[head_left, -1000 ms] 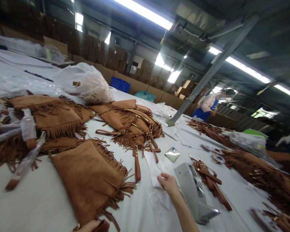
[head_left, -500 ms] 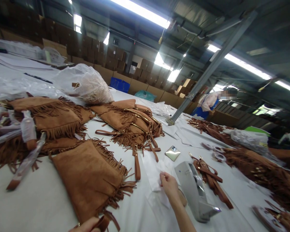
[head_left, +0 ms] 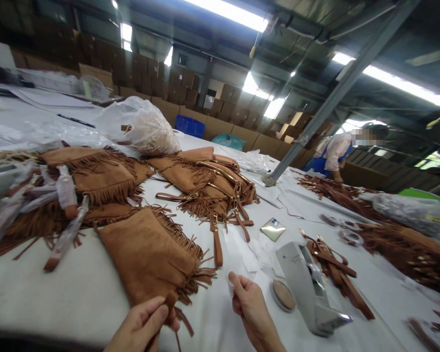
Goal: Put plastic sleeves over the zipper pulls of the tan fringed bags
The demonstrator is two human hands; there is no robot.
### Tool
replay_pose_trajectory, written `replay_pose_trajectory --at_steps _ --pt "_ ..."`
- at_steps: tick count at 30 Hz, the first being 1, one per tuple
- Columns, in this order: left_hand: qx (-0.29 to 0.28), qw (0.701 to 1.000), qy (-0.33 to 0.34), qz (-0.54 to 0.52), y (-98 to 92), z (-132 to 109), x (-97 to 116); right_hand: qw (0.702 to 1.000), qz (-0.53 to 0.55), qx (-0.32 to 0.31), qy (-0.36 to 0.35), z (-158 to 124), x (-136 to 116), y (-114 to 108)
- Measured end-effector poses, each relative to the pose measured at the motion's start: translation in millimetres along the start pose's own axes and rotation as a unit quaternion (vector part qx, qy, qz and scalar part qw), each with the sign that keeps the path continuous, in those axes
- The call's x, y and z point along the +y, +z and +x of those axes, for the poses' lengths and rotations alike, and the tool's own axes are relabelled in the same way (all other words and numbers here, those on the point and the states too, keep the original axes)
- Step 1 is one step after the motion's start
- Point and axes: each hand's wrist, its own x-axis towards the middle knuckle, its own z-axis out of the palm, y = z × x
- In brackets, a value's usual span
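My left hand (head_left: 141, 325) is closed on a brown wrist strap (head_left: 171, 299) at the near edge of a fringed suede bag (head_left: 146, 254). The bag lies flat on the white table, its fringe pointing right. To the right, my right hand (head_left: 252, 305) pinches a small piece of thin translucent plastic (head_left: 231, 284) between thumb and fingers. Just beyond it lie more white plastic sheets (head_left: 244, 252). A grey tape dispenser (head_left: 297, 278) stands right of this hand, with a round brown-topped object (head_left: 283, 295) between them.
Stacked fringed bags (head_left: 205, 186) lie farther back, beside a filled clear plastic bag (head_left: 139, 124). Plastic-wrapped straps (head_left: 68, 234) are at the left. A phone (head_left: 273, 229) and loose brown straps (head_left: 337, 271) lie at the right. A post (head_left: 315, 122) rises from the table; a co-worker (head_left: 332, 151) stands beyond.
My right hand has drawn back from the plastic sheets towards me, bringing a small piece with it. My left hand has come further into view with the strap. The camera view has shifted slightly.
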Motion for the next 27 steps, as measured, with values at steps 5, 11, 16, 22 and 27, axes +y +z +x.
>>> replay_pose_trajectory --at_steps 5,11,16,22,27 --pt "-0.043 0.998 -0.036 -0.011 1.0 6 17 0.988 -0.005 -0.150 0.025 -39 9 37" --pt "-0.081 0.995 -0.034 -0.054 4.7 11 19 0.987 -0.035 -0.149 0.042 -59 21 57" --pt "-0.066 0.996 -0.037 -0.056 2.6 13 13 0.984 -0.033 -0.163 0.061 -64 37 62" --pt "-0.040 0.999 -0.023 -0.022 4.2 10 13 0.975 0.018 -0.208 0.075 -72 40 62" --pt "-0.029 0.999 -0.022 -0.009 9.0 4 20 0.956 0.131 -0.235 0.116 -78 38 66"
